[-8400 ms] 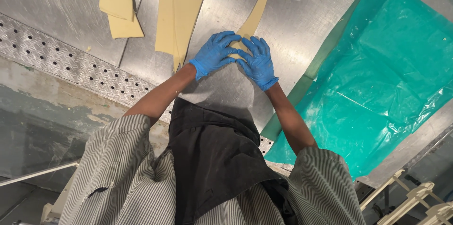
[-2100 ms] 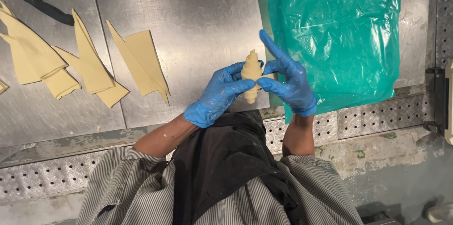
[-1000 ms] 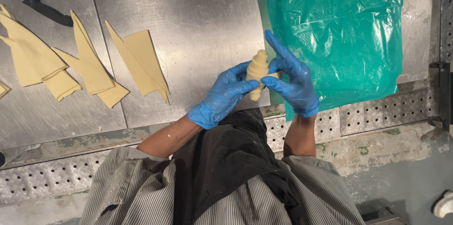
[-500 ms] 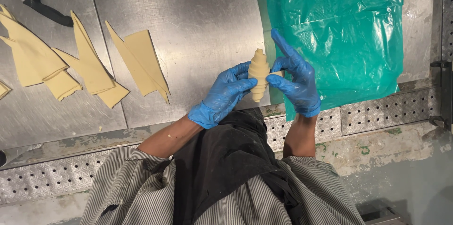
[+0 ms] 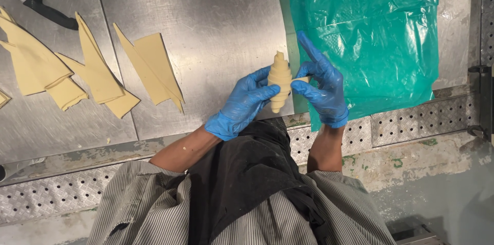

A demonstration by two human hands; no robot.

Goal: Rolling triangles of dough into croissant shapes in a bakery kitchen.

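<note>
Rolled croissant-shaped dough piece (image 5: pixel 280 81) held upright above the near edge of the steel table (image 5: pixel 216 29), just left of the green plastic sheet (image 5: pixel 375 34). Left hand (image 5: pixel 242 105), blue-gloved, curled around the dough's left side, fingers closed on it. Right hand (image 5: pixel 321 88), also gloved, pinched the dough's right tip between thumb and bent fingers, index finger stuck out straight over the sheet. Looked like a thin dough end in that pinch, partly hidden. Flat triangular dough pieces (image 5: pixel 152 67) lay well apart to the left, more stacked further left (image 5: pixel 62 75). Black-handled knife (image 5: pixel 43 8) at the top left corner, blade cut off by the frame. Striped shirt and dark apron (image 5: pixel 247 183) below.
</note>
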